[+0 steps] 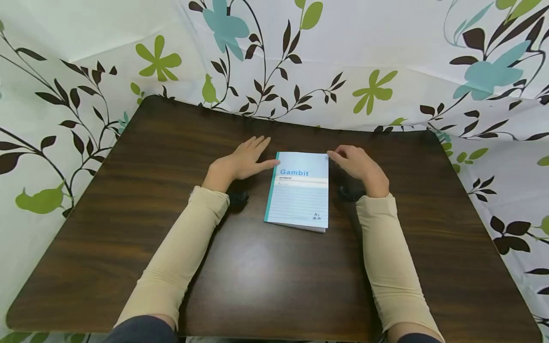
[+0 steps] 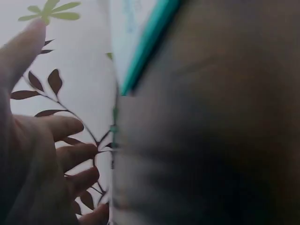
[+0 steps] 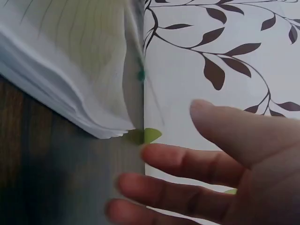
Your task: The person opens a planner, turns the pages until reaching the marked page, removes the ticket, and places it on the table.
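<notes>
A closed notebook (image 1: 300, 202) with a pale blue and white cover, a teal spine and the word "Gambit" lies on the table. Its cover lifts slightly at the bottom edge. My left hand (image 1: 241, 162) is beside its upper left, fingers straight, with the thumb reaching the spine edge. In the left wrist view the teal spine (image 2: 152, 40) is above the spread fingers. My right hand (image 1: 359, 166) is at the top right corner, fingers loosely bent. The right wrist view shows a gap between thumb and fingers, with the loose page edges (image 3: 61, 89) apart from them.
The dark wood table (image 1: 266, 286) has rounded corners. A white cloth (image 1: 334, 43) with leaf, flower and bird prints hangs behind it and at both sides. Dark wrist cameras sit under both wrists, near the notebook's sides.
</notes>
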Demonstrator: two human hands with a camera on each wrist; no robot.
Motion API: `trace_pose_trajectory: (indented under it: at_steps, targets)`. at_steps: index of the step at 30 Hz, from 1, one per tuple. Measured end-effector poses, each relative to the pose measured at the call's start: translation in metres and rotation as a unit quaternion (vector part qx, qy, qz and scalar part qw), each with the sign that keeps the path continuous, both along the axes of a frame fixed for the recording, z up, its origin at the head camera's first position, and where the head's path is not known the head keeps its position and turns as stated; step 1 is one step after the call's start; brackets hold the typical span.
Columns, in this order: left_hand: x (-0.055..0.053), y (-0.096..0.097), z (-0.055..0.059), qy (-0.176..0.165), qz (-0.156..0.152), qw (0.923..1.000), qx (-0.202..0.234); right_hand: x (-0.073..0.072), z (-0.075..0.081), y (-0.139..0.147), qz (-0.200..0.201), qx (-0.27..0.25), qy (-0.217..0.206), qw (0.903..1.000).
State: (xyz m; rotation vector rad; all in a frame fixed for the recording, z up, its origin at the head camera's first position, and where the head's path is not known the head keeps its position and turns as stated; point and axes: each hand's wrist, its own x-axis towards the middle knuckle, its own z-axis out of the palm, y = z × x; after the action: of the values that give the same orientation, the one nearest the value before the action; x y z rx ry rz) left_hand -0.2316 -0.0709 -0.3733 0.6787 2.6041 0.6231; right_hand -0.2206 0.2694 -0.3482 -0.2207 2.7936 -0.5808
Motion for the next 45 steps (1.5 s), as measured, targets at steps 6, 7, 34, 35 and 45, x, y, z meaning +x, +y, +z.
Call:
trace_pose_trajectory:
  at_steps: [6,7,34,35,45]
  targets:
    - [0.016,-0.01,-0.023,-0.034,-0.03,0.999,-0.003,0.001,0.0,-0.008,0.032,-0.004,-0.064,0.9974]
    - [0.018,-0.011,-0.025,-0.035,-0.034,0.9988,-0.002,0.0,0.0,-0.009,0.038,-0.001,-0.07,0.9968]
    - [0.028,0.0,-0.028,-0.052,-0.076,0.9957,-0.005,0.01,0.003,-0.004,0.088,-0.128,-0.083,0.9844]
    - [0.028,0.0,-0.027,-0.052,-0.077,0.9957,-0.005,0.01,0.004,-0.005,0.091,-0.146,-0.081,0.9818]
    - [0.023,-0.005,-0.02,-0.047,-0.078,0.9958,0.001,0.013,0.019,-0.024,0.141,-0.238,-0.047,0.9598]
